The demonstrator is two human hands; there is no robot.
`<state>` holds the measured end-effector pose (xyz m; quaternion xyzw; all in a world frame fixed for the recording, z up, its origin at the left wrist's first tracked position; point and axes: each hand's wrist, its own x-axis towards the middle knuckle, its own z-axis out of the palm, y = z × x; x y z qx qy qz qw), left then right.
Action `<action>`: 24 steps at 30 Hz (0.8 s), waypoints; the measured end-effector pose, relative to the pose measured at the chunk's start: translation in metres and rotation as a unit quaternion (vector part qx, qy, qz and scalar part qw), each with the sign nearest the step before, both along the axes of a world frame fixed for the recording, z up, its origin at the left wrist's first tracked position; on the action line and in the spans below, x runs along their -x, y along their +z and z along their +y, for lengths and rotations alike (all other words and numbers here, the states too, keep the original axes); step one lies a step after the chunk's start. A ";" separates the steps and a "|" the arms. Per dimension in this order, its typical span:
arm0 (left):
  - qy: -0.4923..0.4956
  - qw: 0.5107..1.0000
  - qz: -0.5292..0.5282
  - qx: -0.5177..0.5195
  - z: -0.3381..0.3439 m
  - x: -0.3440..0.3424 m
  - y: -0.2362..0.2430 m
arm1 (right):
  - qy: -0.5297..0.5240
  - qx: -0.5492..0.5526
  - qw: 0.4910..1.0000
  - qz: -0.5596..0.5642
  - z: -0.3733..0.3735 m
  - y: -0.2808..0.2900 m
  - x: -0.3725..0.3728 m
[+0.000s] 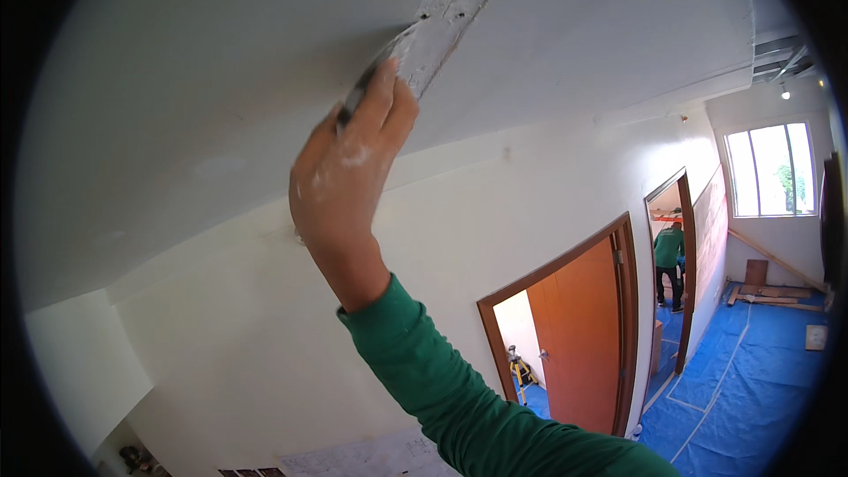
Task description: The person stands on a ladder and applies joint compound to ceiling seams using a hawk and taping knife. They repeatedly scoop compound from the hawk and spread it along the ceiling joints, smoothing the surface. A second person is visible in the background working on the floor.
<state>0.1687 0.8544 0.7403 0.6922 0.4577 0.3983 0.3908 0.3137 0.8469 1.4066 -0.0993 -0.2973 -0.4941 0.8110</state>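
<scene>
Flat dark tool (360, 95) sits at the left edge of the pale ceiling seam (436, 37), likely light and stiff, best taken by its lower end, where the right hand (343, 168) clamps it, green sleeve (433, 358) below, left hand unseen.

Greyish ceiling strip (442, 39), green sleeve (446, 380), blue sheeting (755, 375).

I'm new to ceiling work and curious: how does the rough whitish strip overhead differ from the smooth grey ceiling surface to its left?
The rough whitish strip is narrow, while the smooth grey ceiling surface spreads wide. The strip looks patchy, with small dark spots; the ceiling surface looks mostly even. Both are overhead.
</scene>
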 end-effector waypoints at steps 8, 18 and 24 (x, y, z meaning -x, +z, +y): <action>-0.024 0.999 -0.030 0.025 0.007 -0.003 -0.001 | 0.107 0.097 0.986 -0.086 -0.064 -0.060 -0.035; -0.043 0.996 -0.055 0.060 0.004 0.006 -0.002 | -0.112 -0.025 0.993 -0.025 -0.130 -0.009 -0.029; -0.048 0.994 -0.066 0.076 -0.002 0.012 -0.001 | -0.118 -0.081 0.990 0.017 -0.101 0.027 0.015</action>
